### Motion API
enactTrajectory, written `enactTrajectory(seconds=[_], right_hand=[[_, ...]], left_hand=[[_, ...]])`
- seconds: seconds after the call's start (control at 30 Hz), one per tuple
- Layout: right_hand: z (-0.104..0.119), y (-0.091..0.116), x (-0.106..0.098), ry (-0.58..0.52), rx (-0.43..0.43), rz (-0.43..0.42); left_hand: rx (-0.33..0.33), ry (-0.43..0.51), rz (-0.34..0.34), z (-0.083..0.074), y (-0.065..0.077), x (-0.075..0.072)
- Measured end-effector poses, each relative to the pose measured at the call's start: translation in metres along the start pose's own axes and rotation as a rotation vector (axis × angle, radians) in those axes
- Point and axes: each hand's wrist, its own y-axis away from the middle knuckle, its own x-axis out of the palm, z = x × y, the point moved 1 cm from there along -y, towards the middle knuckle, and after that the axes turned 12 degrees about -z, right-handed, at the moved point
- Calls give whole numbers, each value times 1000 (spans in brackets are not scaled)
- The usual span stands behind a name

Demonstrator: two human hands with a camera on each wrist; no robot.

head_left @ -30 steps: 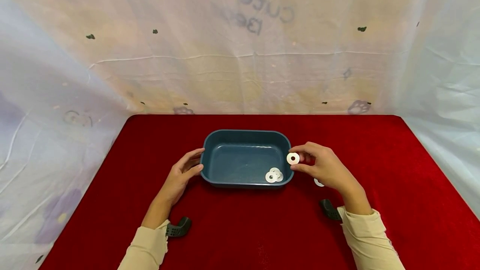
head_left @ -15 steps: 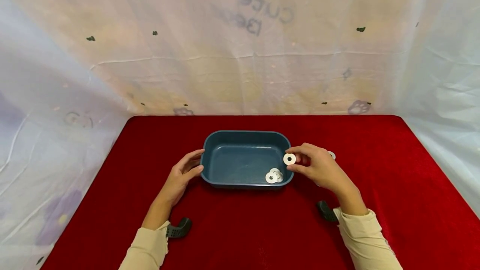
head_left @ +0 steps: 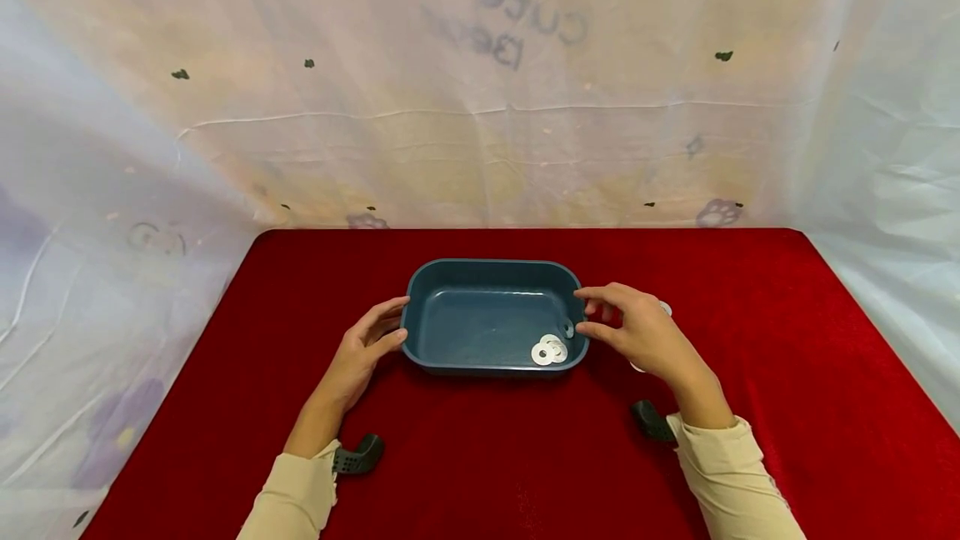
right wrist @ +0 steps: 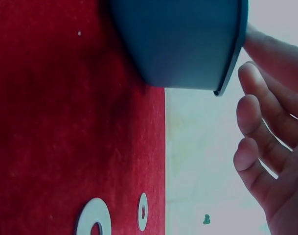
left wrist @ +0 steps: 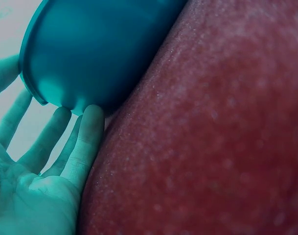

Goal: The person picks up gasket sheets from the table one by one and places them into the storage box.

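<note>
A blue-grey plastic bin [head_left: 491,371] stands on the red cloth in the head view. Flat white washers [head_left: 550,350] overlap in its front right corner. Another washer [head_left: 568,329], darker in shadow, is beside them at the inner right wall. My left hand [head_left: 365,350] touches the bin's left end with extended fingers and thumb; the left wrist view shows its fingertips [left wrist: 92,115] against the outer wall. Over the right rim hovers my right hand [head_left: 633,327], fingers loosely bent, thumb apart, nothing between them.
Two more washers lie on the cloth by the right hand, partly hidden by it in the head view; the right wrist view shows a nearer washer [right wrist: 95,215] and a farther washer [right wrist: 142,211]. A printed fabric sheet [head_left: 480,148] hangs behind the table.
The right hand has moved slightly left to the rim and let go of the washer it pinched, which is now inside the bin. The left hand has stayed in place.
</note>
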Motion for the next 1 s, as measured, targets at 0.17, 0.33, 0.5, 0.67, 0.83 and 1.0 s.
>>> enactTrajectory(seconds=[0.17, 0.33, 0.5, 0.67, 0.83, 1.0], right_hand=[[-4, 0, -6, 16, 8, -20], [-11, 1, -15, 25, 29, -40], [-22, 2, -25, 47, 28, -73], [-32, 5, -35, 68, 58, -88], [-42, 9, -43, 83, 105, -81], [-52, 13, -47, 97, 105, -79]], left_hand=[[-4, 1, 0, 0, 0, 1], [-3, -4, -2, 0, 0, 1], [-4, -4, -10, 0, 0, 1], [-4, 1, -11, -1, 0, 1], [-2, 7, -7, -1, 0, 1], [2, 10, -5, 0, 0, 1]])
